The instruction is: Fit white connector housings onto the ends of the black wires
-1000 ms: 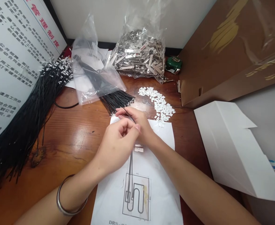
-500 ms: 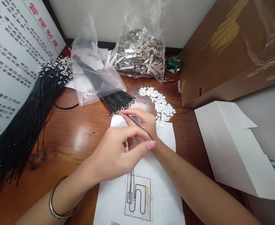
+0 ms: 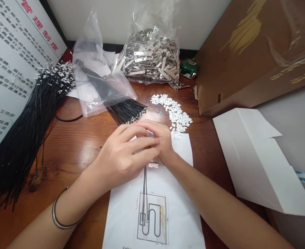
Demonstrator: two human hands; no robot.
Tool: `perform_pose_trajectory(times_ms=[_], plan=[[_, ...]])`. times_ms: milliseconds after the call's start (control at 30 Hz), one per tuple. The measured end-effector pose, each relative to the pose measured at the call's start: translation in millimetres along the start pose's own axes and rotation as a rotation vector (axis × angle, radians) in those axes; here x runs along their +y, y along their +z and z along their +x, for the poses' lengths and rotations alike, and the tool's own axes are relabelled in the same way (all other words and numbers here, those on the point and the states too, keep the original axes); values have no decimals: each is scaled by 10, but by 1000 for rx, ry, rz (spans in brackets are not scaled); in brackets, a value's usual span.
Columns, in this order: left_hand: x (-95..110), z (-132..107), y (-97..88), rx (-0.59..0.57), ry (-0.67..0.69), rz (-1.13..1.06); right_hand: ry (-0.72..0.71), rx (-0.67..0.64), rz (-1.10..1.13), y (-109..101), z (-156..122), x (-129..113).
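Observation:
My left hand (image 3: 130, 154), with a bangle (image 3: 57, 211) on its wrist, lies across the front of my right hand. Its fingers are curled and bent inward, and what they pinch is hidden. Behind it, my right hand (image 3: 162, 138) is closed, its fingertips mostly covered by the left. A short stretch of thin black wire (image 3: 161, 160) shows beside the right palm. Both hands are above a printed sheet (image 3: 178, 204) with a line drawing. Just beyond the fingers fan the metal-tipped ends of a bundle of black wires (image 3: 127, 110), partly inside a plastic bag (image 3: 83, 100).
Small white sleeve-like pieces (image 3: 179, 117) lie scattered to the right. A bag of metal strips (image 3: 152, 58) and a green tape measure (image 3: 189, 68) stand behind. A large bundle of white-ended black wires (image 3: 35, 114) lies left. A brown box (image 3: 217, 69) and white folded card (image 3: 248, 155) flank the right.
My left hand has turned and moved in, its fingers now curling over the right fingertips. The black wire, seen at length before, is mostly hidden. The view has shifted slightly.

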State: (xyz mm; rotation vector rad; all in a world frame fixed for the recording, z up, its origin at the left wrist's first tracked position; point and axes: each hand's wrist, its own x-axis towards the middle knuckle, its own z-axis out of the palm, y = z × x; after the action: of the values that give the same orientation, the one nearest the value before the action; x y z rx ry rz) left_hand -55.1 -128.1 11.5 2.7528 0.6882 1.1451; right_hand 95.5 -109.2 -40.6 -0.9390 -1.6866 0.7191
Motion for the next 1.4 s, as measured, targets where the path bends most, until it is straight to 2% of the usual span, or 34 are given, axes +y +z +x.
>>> perform_pose_trajectory(times_ms=[67,133,200,300,400,467,500,567,633,700,733,833,933,1033,1100,1233,1400], plan=[[126,59,-76,-1,-15,-109,15,11,-3,30,1,1],[303,157,-188,-61,-136,-328,0,48,-16,66,2,1],[466,264,-307,-111,-432,-613,-20,58,-20,96,4,1],[579,352,-436,-211,-1015,-1133,54,77,3,114,9,3],[591,283,-528,-309,-1383,-1551,129,110,20,108,16,7],[622,169,-617,-280,-1562,-1683,116,97,14,101,18,9],[645,105,-672,-230,-1638,-1704,109,84,12,100,19,10],[671,-9,-770,-36,-1737,-1663,128,71,35,101,22,10],[617,-71,-798,112,-1676,-1620,184,79,89,106,26,11],[463,-70,-711,128,-1515,-1590,237,103,152,110,32,14],[359,-49,-626,167,-1478,-1513,261,115,177,110,37,16],[44,40,-297,300,-1558,-1305,327,158,228,100,52,28],[-152,95,-22,320,-1577,-1259,371,197,273,82,64,45],[-239,89,109,359,-1512,-1202,377,221,284,68,72,59],[-274,57,138,362,-1445,-1164,381,222,278,64,76,61],[-312,-28,147,298,-1304,-1154,414,206,345,69,83,53],[-314,-67,170,235,-1238,-1136,427,236,371,85,77,61]])
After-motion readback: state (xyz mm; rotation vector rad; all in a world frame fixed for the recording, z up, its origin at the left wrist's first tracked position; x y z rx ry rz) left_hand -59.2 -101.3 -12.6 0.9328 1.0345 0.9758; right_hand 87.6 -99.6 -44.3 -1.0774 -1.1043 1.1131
